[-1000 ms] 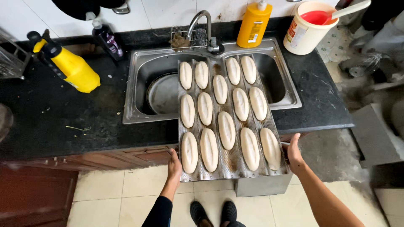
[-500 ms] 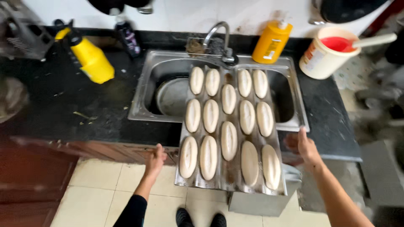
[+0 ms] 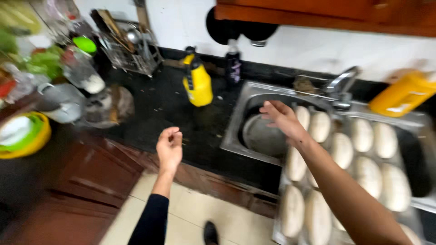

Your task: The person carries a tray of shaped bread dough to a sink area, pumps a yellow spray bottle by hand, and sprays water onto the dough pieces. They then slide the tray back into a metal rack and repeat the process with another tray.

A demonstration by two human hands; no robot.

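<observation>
Both hands up in the air, holding nothing. Left hand (image 3: 169, 147) loosely curled, fingers bent in toward the thumb, hanging over the front edge of the black worktop (image 3: 172, 106) with bare dark top just behind it. Right hand (image 3: 282, 119) open, fingers spread a little, floating above the left rim of the steel sink (image 3: 236, 136), right by the near end of the dough. Long metal tray (image 3: 279, 227) lying across the sink, its near end sticking out past the worktop edge over the tiled floor (image 3: 190, 213). Pale dough loaves (image 3: 365, 172) in rows on the tray, close together, some hidden behind the right arm. Yellow spray bottle (image 3: 197, 84) standing upright on the worktop, between the two hands but farther back. Small dark bottle (image 3: 233, 66) just beside it by the wall. Wire rack (image 3: 131, 54) with tools at the back left corner. Pots and a yellow bowl (image 3: 22, 136) crowded at the far left, blurry. Orange bottle (image 3: 402, 93) behind the sink on the right, near the tap (image 3: 340, 84). Open room on the worktop between the spray bottle and the front edge.
</observation>
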